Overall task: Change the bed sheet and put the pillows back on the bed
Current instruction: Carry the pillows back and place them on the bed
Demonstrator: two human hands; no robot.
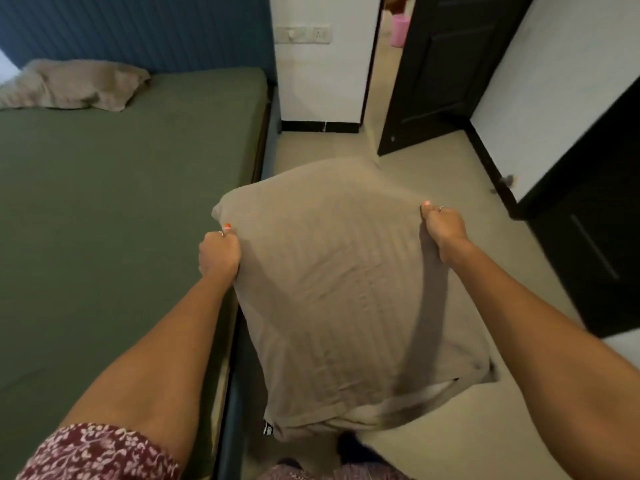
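A green-sheeted bed [121,188] carries one rumpled beige pillow [74,84].

Beige pillow [332,289] held beside bed; second pillow [79,84] rumpled on smooth green sheet [121,209]

No text, label or number is legible anywhere.

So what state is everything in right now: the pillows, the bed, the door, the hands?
Beige striped pillow: held up beside the bed.
Second beige pillow: lying rumpled on the bed.
Green bed sheet: spread smooth.
Dark wooden door: open.
Left hand: gripping the pillow's edge.
Right hand: gripping the opposite edge.
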